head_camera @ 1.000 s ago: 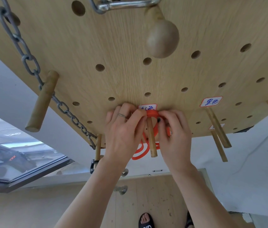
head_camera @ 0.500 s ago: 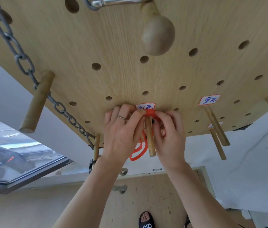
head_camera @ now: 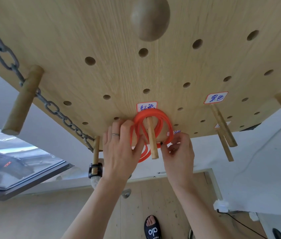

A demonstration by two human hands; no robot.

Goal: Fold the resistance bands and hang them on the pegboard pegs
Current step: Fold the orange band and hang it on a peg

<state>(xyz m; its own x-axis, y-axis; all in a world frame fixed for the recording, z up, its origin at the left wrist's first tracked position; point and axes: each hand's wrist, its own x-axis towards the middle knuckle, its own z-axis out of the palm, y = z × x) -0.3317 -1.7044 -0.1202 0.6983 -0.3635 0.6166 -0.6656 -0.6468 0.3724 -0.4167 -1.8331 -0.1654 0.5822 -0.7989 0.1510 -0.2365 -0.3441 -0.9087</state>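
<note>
Resistance band (head_camera: 153, 114), orange, looped in several coils over a thin wooden peg (head_camera: 151, 138), low on the board, just under a red-edged label (head_camera: 147, 106) with handwritten characters. Coils draped around the peg's base against the wood, lower loops hanging down behind the left hand.

Largest to smallest:

Pegboard (head_camera: 101, 40): pale wood, tilted overhead in this wide view, drilled with round holes in rows.

Wall and floor below: white wall to the right, wooden floor panel at the bottom, a window at lower left.

Metal chain (head_camera: 7, 57): grey links running down the board's left side, passing behind a thick wooden peg (head_camera: 22, 100).

Round wooden knob (head_camera: 151, 18) near the top.

Left hand (head_camera: 119, 152): back toward the camera, ring on one finger, fingers laid against the band's left coils; whether they curl around the coils, cannot tell.

Right hand (head_camera: 177, 152): fingers curled, thumb and fingertips pinching the band's lower right coil beside the peg.

More thin pegs to the right (head_camera: 222, 125), under a second label (head_camera: 216, 97).

A short peg (head_camera: 95, 152) at the board's lower edge carrying a black strap.

A foot in a black sandal (head_camera: 151, 228) on the floor.
</note>
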